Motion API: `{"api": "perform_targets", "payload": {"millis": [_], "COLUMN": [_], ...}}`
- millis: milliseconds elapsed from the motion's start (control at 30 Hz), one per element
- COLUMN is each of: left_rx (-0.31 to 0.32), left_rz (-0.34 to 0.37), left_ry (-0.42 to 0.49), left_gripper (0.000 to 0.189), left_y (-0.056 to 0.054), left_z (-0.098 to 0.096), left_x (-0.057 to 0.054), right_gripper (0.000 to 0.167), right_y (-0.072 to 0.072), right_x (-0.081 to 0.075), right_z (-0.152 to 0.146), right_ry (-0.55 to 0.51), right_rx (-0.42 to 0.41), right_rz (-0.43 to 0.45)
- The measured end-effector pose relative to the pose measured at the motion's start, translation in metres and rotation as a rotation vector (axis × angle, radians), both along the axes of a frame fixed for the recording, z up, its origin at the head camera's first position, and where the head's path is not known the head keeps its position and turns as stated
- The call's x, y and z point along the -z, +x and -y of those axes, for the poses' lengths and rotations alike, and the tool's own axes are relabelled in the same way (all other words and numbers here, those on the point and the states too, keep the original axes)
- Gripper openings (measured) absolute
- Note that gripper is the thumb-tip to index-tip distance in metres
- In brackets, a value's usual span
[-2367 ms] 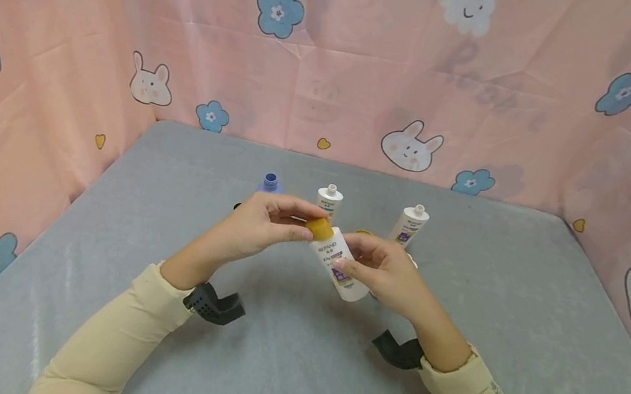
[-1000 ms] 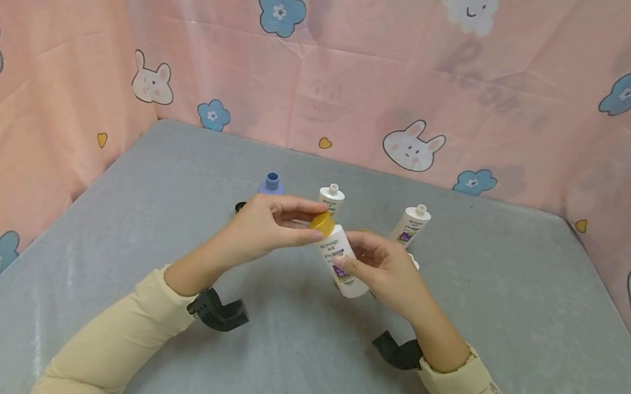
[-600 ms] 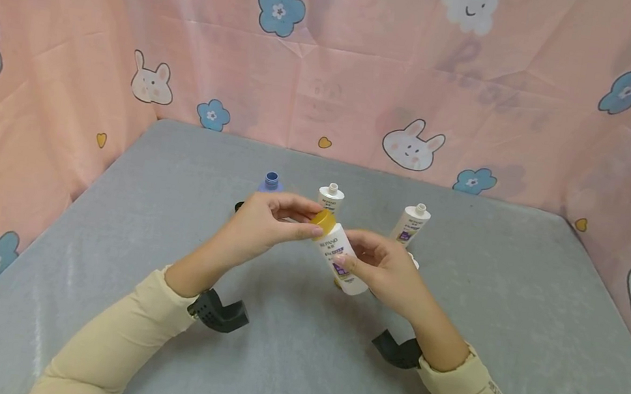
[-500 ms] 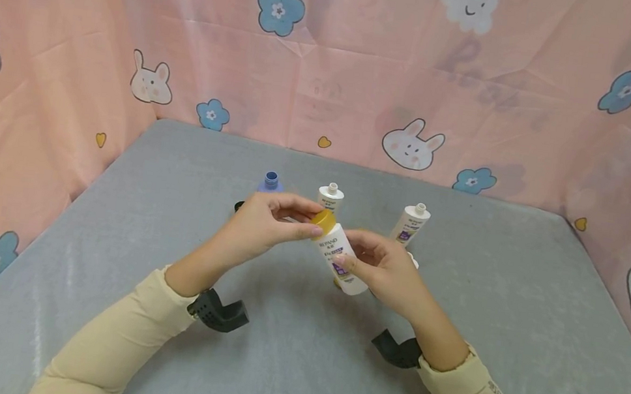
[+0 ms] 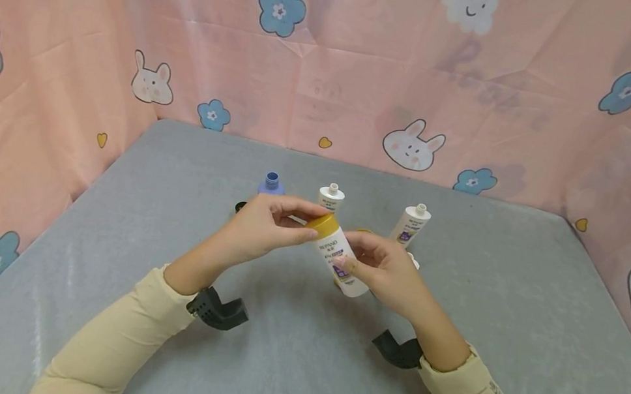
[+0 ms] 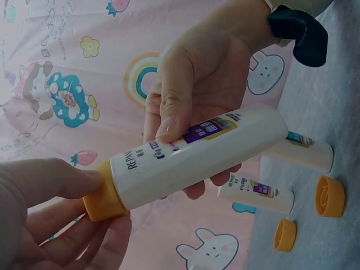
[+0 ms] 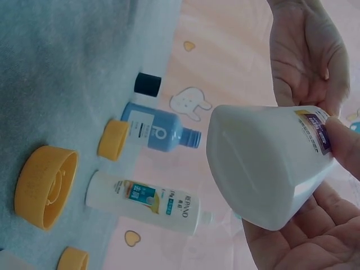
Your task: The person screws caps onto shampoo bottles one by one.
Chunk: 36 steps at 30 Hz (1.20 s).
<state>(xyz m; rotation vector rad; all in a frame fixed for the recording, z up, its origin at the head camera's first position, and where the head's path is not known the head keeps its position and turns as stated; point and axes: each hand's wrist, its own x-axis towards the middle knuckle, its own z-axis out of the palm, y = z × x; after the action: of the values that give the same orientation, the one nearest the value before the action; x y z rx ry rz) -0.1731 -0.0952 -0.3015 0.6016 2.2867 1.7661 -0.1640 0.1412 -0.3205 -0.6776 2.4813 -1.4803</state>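
Observation:
Held up off the table is a white shampoo bottle (image 5: pixel 342 269) with a purple label, leaning so its top points toward the left hand. My right hand (image 5: pixel 389 272) grips its body, thumb across the front label. The thumb and fingers of my left hand (image 5: pixel 259 226) pinch the yellow cap (image 6: pixel 105 194) at the bottle's top. In the left wrist view that cap sits in line with the bottle, its edge right at the white shoulder. The right wrist view shows the bottle's base (image 7: pixel 253 163) close up, with the cap hidden behind it.
Behind the hands stand an uncapped blue bottle (image 5: pixel 271 185), an uncapped white bottle (image 5: pixel 331 197) and another white one (image 5: pixel 411 222) to the right. Several loose yellow caps, one large (image 7: pixel 45 188), and a black cap (image 7: pixel 147 84) lie on the grey cloth-covered table (image 5: pixel 153 361).
The yellow cap, tilted against the bottle about a second ago, now lines up with it. My left fingers have shifted slightly around the cap; the right hand keeps its grip, almost still.

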Motion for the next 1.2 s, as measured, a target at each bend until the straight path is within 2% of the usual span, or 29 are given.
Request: {"api": "perform_targets", "payload": {"millis": [233, 400, 767, 1200], "left_rx": [0.043, 0.037, 0.033, 0.053], "left_rz": [0.008, 0.026, 0.043, -0.044], "left_ry": [0.008, 0.028, 0.027, 0.004], "left_gripper": [0.038, 0.044, 0.032, 0.028], "left_y": [-0.0012, -0.0034, -0.0061, -0.0065], "left_z": [0.003, 0.0038, 0.0023, 0.0027], "left_x": [-0.0004, -0.0008, 0.004, 0.0048], "right_gripper": [0.032, 0.032, 0.032, 0.031], "right_y": [0.0002, 0.0002, 0.0002, -0.0002], "right_x": [-0.0013, -0.0016, -0.0017, -0.0006], "right_z": [-0.0001, -0.0001, -0.0004, -0.0012], "right_ry": [-0.006, -0.013, -0.021, -0.038], "right_rx": [-0.019, -0.021, -0.03, -0.078], "right_rz": [0.003, 0.001, 0.018, 0.04]}}
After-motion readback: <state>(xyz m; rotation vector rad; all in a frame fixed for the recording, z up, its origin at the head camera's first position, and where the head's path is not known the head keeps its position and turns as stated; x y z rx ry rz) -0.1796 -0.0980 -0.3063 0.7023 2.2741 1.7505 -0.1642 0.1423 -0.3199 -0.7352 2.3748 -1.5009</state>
